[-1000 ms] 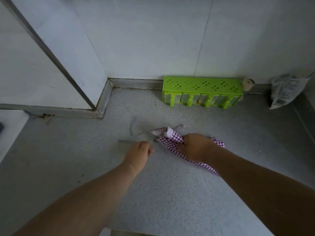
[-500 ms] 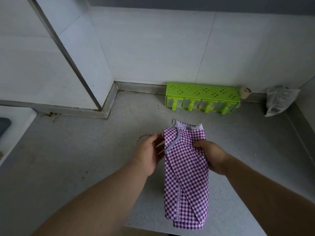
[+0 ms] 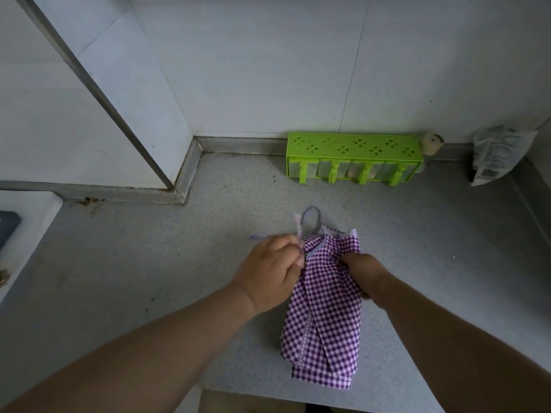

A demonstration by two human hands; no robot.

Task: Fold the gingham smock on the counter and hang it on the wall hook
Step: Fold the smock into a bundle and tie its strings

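Observation:
The purple-and-white gingham smock [image 3: 325, 317] hangs folded into a long narrow strip above the grey counter [image 3: 149, 263], its lower end near the counter's front edge. My right hand [image 3: 362, 272] grips its upper right side. My left hand [image 3: 272, 272] pinches the smock's thin tie strings [image 3: 308, 217] at the upper left; one string loops upward and another trails left. No wall hook is in view.
A green perforated rack [image 3: 354, 158] stands against the white tiled back wall, with a small cream object [image 3: 431, 143] at its right end. A crumpled printed bag [image 3: 498, 156] leans in the far right corner. A white surface with a dark item [image 3: 9, 228] lies at the left.
The smock has gone from a bunched bundle on the counter to a hanging folded strip. My left hand has moved in onto its strings, which now loop above the top.

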